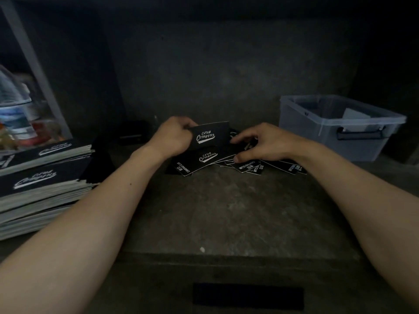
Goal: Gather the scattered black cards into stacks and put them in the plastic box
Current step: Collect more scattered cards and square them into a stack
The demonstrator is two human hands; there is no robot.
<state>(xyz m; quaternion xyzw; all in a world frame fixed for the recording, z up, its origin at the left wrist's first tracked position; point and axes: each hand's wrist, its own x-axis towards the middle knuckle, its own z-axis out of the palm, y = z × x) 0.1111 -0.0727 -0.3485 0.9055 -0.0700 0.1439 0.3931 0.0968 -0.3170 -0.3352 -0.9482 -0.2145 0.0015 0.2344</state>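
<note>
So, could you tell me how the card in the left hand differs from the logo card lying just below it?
The held card is lifted off the surface in the grip of the left hand, pinched at its left end; the lying card rests flat. The held card stands clear of others; the lying card tops a fanned spread. Both are black with a white Club Camping script facing up.

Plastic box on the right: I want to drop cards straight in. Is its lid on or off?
Off. The plastic box has an open top: its rim is bare and a pale item shows inside from above.
</note>
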